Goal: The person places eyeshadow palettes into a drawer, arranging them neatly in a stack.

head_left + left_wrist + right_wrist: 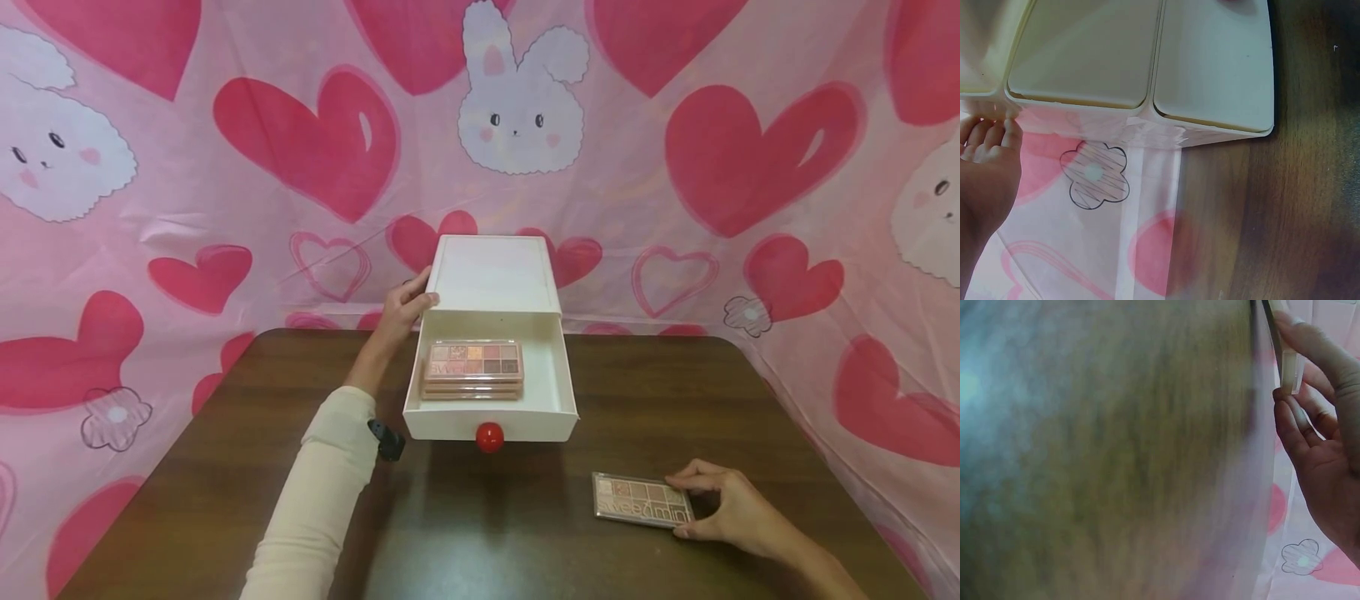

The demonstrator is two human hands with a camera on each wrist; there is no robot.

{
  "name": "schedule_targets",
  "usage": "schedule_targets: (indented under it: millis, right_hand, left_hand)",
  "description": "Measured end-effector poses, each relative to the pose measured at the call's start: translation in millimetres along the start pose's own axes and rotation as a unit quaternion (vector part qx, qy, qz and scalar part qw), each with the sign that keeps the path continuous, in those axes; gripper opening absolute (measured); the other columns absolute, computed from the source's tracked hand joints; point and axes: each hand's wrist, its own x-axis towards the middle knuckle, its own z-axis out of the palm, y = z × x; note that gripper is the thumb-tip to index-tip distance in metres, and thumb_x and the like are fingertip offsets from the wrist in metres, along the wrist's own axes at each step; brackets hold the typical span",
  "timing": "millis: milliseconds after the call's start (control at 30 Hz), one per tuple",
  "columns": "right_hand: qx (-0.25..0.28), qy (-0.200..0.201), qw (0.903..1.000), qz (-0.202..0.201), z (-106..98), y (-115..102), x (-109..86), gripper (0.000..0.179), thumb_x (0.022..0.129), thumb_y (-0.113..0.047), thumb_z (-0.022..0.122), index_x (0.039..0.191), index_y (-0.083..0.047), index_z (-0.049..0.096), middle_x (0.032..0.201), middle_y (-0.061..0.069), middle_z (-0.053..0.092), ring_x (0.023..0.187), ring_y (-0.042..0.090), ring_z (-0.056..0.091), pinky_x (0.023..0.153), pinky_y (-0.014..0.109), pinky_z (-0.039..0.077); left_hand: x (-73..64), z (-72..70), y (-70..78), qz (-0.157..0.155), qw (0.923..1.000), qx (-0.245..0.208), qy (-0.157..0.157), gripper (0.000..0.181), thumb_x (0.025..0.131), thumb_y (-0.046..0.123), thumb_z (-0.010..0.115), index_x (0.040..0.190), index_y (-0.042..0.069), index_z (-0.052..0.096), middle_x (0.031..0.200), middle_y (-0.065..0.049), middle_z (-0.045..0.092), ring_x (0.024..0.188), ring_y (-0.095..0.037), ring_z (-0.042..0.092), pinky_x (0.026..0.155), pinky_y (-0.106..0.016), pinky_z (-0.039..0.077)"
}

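A white drawer unit (pixel 495 271) stands on the table, its top drawer (pixel 551 367) pulled out and a round red knob (pixel 490 437) on the front. My left hand (pixel 408 302) rests against the unit's left side, thumb at the top edge; the left wrist view shows its fingertips touching that side. Inside the drawer, a stack of eyeshadow palettes (pixel 475 367) lies toward the left. To the right of the unit, my right hand (pixel 723 504) pinches another eyeshadow palette (pixel 641 500) by its right end, low over the table. That palette shows edge-on between thumb and fingers in the right wrist view.
The dark wooden table (pixel 300 367) has rounded far corners. Behind it hangs a pink cloth (pixel 420 183) with hearts and bunnies. Two lower drawer fronts (pixel 1085 53) are closed beneath the pulled-out one. A small black device (pixel 386 439) sits on the left wrist.
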Motion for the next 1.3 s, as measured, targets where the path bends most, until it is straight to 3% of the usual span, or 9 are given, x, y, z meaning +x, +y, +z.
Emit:
schedule_targets:
  millis: [267,567,967,1300]
  right_hand:
    - [0.01,0.03,0.9995,-0.007,-2.6,-1.4,2.0,0.054,0.056,-0.012,0.098,0.106,-0.004,0.079,0.1,-0.012,0.07,0.1,-0.012,0.055,0.09,-0.003,0.03]
    - [0.022,0.058,0.9977,-0.028,-6.6,-7.5,12.5,0.053,0.054,-0.006,0.097,0.104,-0.004,0.08,0.096,-0.011,0.07,0.096,-0.01,0.057,0.092,-0.003,0.032]
    - [0.005,0.09,0.9958,-0.013,-37.7,-25.0,31.9,0.052,0.058,-0.003,0.095,0.108,-0.005,0.079,0.1,-0.013,0.068,0.099,-0.01,0.056,0.092,0.001,0.033]
    - [0.025,0.11,0.9935,-0.013,-56.1,-35.8,50.9,0.053,0.059,0.004,0.093,0.109,0.0,0.077,0.099,-0.009,0.069,0.101,-0.006,0.057,0.092,0.005,0.034]
  left_hand:
    - [-0.6,-1.2,0.0,-0.007,1.0,0.0,-0.001,0.064,0.093,0.008,0.052,0.155,-0.002,0.035,0.16,-0.025,0.037,0.081,0.005,0.064,0.068,-0.014,0.058]
    - [-0.6,-0.8,-0.2,0.002,1.0,-0.001,-0.001,0.064,0.093,0.007,0.052,0.154,-0.003,0.035,0.161,-0.024,0.036,0.091,0.006,0.062,0.076,-0.012,0.057]
    - [0.0,0.7,-0.5,0.005,1.0,0.006,-0.001,0.064,0.092,0.008,0.053,0.153,-0.003,0.036,0.163,-0.021,0.034,0.1,0.007,0.059,0.084,-0.009,0.054]
    - [-0.3,1.4,0.8,0.002,1.0,0.002,0.002,0.065,0.093,0.009,0.053,0.154,-0.002,0.036,0.162,-0.022,0.037,0.095,0.007,0.062,0.08,-0.011,0.056]
